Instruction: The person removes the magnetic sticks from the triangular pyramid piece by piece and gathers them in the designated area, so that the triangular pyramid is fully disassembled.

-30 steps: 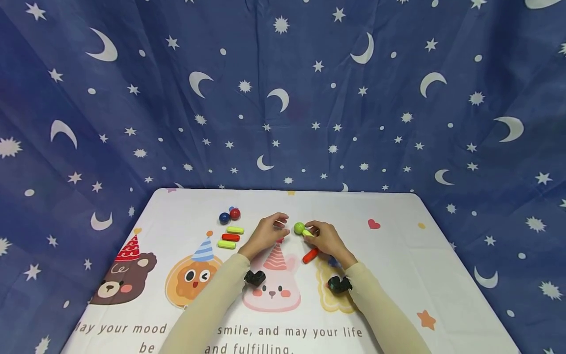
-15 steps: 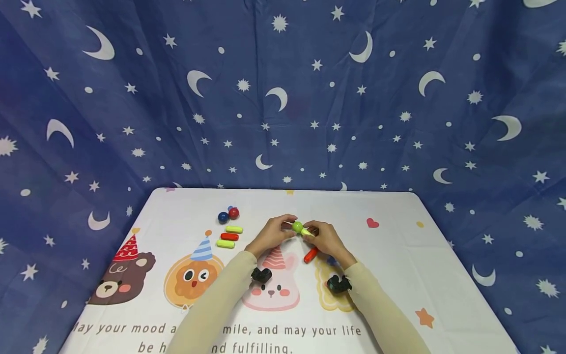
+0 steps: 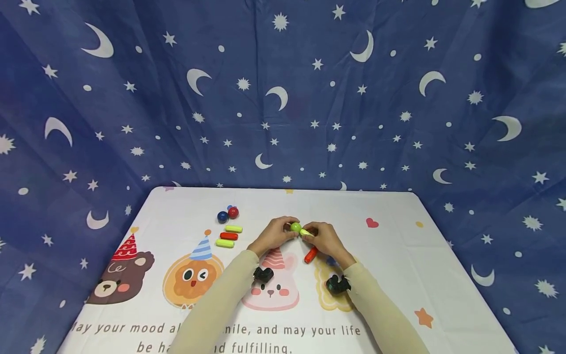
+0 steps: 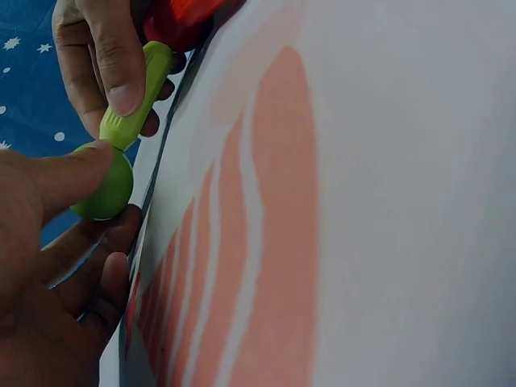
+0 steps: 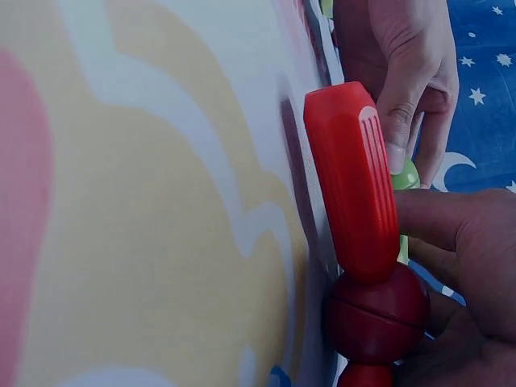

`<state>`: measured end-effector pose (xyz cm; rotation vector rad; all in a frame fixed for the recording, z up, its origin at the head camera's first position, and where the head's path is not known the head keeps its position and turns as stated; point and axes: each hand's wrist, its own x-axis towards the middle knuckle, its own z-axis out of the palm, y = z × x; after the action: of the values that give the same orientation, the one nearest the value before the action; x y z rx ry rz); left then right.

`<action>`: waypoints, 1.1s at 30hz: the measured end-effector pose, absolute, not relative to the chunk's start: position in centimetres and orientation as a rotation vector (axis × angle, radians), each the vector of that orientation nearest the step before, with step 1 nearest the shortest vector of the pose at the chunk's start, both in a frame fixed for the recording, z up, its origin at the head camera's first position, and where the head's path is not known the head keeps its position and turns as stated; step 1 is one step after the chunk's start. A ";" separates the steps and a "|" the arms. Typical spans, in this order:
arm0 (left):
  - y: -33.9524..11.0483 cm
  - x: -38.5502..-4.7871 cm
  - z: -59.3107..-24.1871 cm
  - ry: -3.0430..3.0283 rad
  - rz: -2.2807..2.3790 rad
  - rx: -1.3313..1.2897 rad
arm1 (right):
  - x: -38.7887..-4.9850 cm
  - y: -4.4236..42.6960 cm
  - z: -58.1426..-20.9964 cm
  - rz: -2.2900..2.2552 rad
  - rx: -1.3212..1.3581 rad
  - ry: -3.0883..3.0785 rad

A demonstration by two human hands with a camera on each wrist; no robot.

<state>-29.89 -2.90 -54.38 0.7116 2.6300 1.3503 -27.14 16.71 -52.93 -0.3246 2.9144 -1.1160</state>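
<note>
Near the middle of the table, my left hand point(image 3: 275, 234) pinches a green ball point(image 4: 109, 187) between thumb and fingers. My right hand point(image 3: 328, 240) holds a ribbed yellow-green stick point(image 4: 135, 103), whose near end meets the ball. In the right wrist view, a red stick point(image 5: 353, 181) joins a dark red ball point(image 5: 376, 313) beside the right fingers, with another red piece point(image 5: 367, 376) below that ball. The left wrist view shows the yellow-green stick's far end close to red; whether they are joined I cannot tell. The right hand hides the red ball from the head view.
Left of the hands lie a dark blue ball point(image 3: 222, 217), a red ball point(image 3: 233, 212) and a lighter blue piece point(image 3: 230, 207) partly behind them. Below these are two yellow-green sticks point(image 3: 233, 229) and a red stick point(image 3: 228, 236). Blue point(image 3: 331, 261) shows by the right wrist.
My left hand has moved right, from beside the green ball to a pinch on it. My right hand stays almost in place with the yellow-green stick.
</note>
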 end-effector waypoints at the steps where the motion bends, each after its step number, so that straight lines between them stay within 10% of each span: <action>1: -2.9 -29.8 -54.4 2.628 1.356 0.702 | -27.2 16.7 -53.0 -1.115 -0.324 2.920; 33: -7.0 -27.6 -50.4 2.654 1.525 0.592 | -27.7 16.5 -53.1 -1.127 -0.211 2.913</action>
<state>-27.61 -7.04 -50.42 0.5922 2.6543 1.5249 -27.66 16.53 -53.07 -0.2105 2.9128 -1.1265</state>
